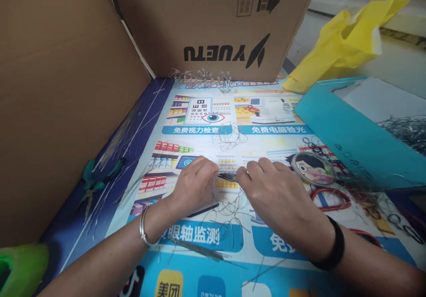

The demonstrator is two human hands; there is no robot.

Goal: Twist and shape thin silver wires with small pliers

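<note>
My right hand (269,190) is wrapped round a small pair of pliers (228,177), whose dark jaws point left; the handles are hidden in the palm. My left hand (196,186) is closed in a pinch right at the jaw tips. Thin bent wire (229,206) hangs below both hands and seems to run up to the pinch, though the fingers hide where it is held. Just beyond the hands lies a wire frame (229,136) of curved loops. Nearer me, a bundle of straight wires (199,249) lies on the printed sheet (229,270).
Cardboard walls (213,30) stand at the back and left. Teal-handled cutters (96,179) and loose wires lie left. On the right are a blue box (346,141) holding wire pieces, a yellow bag (339,44), a round tin (313,168) and red coils (331,199).
</note>
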